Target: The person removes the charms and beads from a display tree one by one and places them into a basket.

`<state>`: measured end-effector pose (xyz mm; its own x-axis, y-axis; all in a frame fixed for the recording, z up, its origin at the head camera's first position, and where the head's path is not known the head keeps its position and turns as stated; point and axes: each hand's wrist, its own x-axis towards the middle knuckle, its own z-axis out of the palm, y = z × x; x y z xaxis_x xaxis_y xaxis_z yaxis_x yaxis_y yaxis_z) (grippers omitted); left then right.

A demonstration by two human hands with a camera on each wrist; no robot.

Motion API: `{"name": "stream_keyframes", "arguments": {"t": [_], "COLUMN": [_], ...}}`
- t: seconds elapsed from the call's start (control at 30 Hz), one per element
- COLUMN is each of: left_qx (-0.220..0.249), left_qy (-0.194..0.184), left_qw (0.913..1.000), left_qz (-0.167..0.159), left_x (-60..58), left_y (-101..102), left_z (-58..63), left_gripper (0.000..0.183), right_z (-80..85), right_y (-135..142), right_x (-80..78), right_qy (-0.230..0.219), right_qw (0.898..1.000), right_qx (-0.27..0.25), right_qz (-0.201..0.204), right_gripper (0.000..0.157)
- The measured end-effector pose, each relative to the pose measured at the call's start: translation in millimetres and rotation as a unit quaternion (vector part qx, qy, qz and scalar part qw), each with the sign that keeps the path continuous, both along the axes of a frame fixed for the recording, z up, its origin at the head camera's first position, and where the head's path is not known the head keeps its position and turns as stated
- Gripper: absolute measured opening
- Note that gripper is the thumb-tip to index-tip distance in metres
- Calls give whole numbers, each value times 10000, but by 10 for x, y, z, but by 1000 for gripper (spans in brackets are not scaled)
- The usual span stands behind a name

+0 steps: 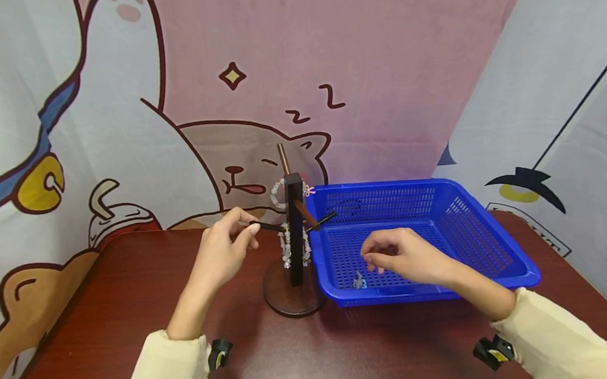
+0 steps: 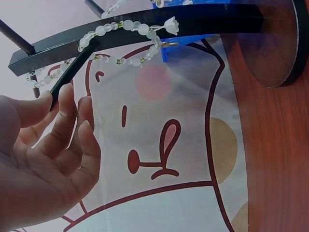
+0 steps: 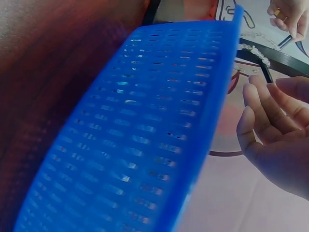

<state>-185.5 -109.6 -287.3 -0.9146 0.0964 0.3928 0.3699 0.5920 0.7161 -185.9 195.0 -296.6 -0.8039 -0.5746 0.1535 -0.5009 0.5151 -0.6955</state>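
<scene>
A dark wooden display stand (image 1: 297, 233) with several pegs stands upright on a round base. My left hand (image 1: 221, 246) pinches the outer end of its left black peg (image 2: 72, 72) between thumb and fingers. From that peg hangs a bracelet of clear and white beads (image 2: 128, 25) with a white flower charm. Another beaded bracelet (image 1: 306, 251) hangs on the right side, and one (image 1: 277, 199) with a pink bow loops higher up, behind the post. Over the basket, my right hand (image 1: 400, 256) hovers with loosely bent fingers, holding nothing, apart from the right peg (image 1: 328, 217).
A blue perforated basket (image 1: 492, 238) stands right of the stand, close beside its post. Inside lie a small grey-blue beaded piece (image 1: 359, 282) at the near left corner and a dark beaded strand (image 1: 350, 207) near the far wall. A printed curtain (image 1: 380, 72) rises behind the table (image 1: 144, 302).
</scene>
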Motion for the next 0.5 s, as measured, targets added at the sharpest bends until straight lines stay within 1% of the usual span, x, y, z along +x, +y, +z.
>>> {"name": "stream_keyframes", "arguments": {"t": [0.23,0.5], "left_qx": [-15,-41], "left_qy": [-37,-62], "left_qw": [10000,10000], "left_qz": [-6,-19], "left_x": [2,2], "left_y": [-1,-3], "left_z": [9,7], "left_gripper": [6,6], "right_z": [131,209], "right_y": [-43,-84], "right_x": [-13,-17], "right_qy": [-17,-5], "right_qw": [9999,9996], "right_qx": [19,143], "right_qz": [105,257], "right_gripper": [8,9]}}
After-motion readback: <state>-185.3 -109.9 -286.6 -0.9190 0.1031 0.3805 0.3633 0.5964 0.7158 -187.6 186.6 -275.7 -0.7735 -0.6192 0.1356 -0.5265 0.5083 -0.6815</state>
